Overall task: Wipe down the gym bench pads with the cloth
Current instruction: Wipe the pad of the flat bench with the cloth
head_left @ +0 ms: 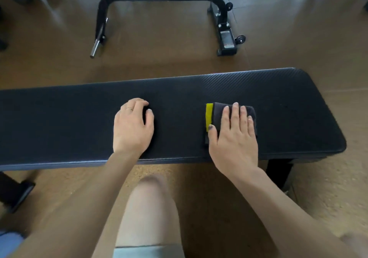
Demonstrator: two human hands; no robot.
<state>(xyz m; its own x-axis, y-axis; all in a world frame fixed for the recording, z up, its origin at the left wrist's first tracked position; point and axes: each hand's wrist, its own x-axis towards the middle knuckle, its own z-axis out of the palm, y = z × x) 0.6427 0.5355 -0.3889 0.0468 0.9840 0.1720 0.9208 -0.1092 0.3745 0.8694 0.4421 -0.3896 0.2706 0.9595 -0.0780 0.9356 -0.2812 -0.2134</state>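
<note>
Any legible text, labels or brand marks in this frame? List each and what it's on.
None readable.
Sticker on the right leg of the black equipment frame: printed, too small and blurred to read.
Bench pad: no text visible.
Cloth under the right hand: yellow stripe only, no lettering visible.

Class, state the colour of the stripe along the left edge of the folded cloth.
Yellow; the rest of the cloth is dark grey. The head view shows it.
</note>
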